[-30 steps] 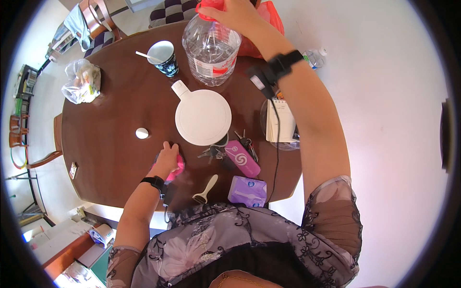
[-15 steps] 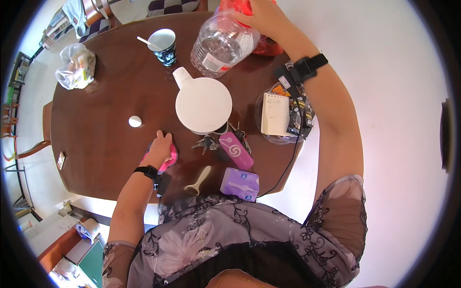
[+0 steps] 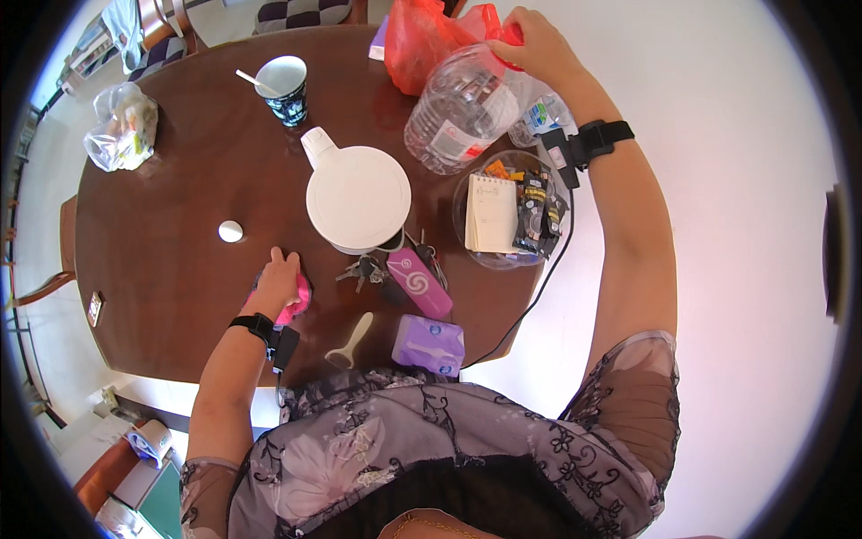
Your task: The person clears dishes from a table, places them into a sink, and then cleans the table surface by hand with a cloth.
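My right hand (image 3: 541,49) is closed at the red top of a large clear plastic jug (image 3: 460,110), which tilts at the far right of the brown table. A red plastic bag (image 3: 415,49) sits just left of the jug. On its other side is a smaller clear bottle (image 3: 541,119) with a blue and green label, partly hidden by my wrist strap. My left hand (image 3: 280,278) rests on a bright pink cloth (image 3: 296,304) with dark parts, its fingers curled over it. A white lidded kettle (image 3: 359,199) stands between my hands.
A round clear tray (image 3: 460,216) holds a notepad (image 3: 489,214) and black packets (image 3: 536,216). Keys (image 3: 364,271), a pink-purple case (image 3: 419,283), a peeler (image 3: 350,341) and a purple tissue pack (image 3: 429,345) lie nearer. Leftward are a paper cup (image 3: 285,90), white disc (image 3: 231,232) and knotted bag (image 3: 124,126).
My right hand has shifted the jug rightward and a little nearer, away from the kettle. More of the red bag and the smaller bottle show. My left hand stays on the cloth; the view shifted slightly.
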`<action>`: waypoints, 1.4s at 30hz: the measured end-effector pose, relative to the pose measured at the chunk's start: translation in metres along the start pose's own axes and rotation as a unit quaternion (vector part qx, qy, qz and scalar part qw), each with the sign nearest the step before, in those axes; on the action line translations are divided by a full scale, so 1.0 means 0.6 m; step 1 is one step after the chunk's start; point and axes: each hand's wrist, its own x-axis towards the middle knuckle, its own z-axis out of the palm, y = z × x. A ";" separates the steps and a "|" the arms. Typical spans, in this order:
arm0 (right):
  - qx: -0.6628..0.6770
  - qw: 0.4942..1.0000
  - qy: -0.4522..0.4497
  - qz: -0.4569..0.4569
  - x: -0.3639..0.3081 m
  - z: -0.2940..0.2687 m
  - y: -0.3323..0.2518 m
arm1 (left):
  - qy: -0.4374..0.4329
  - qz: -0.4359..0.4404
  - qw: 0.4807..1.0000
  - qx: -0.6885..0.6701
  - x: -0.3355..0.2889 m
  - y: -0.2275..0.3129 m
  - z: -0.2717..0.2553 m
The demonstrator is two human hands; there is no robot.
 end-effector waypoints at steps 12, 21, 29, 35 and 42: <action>-0.030 0.996 0.018 0.081 -0.044 -0.021 0.029 | 0.025 0.039 0.999 -0.017 0.027 -0.013 0.034; 0.024 0.979 0.183 -0.087 -0.205 -0.038 -0.141 | 0.080 0.103 0.991 0.004 -0.023 -0.034 0.061; 0.099 0.994 0.049 0.025 -0.476 -0.025 -0.284 | 0.285 0.192 0.929 -0.133 0.015 0.014 -0.173; 0.175 0.980 0.013 0.095 -0.623 0.020 -0.352 | 0.286 0.403 0.866 -0.082 0.067 0.087 -0.263; 0.205 0.963 -0.066 0.160 -0.720 0.067 -0.337 | 0.213 0.340 0.909 0.116 0.123 0.055 -0.285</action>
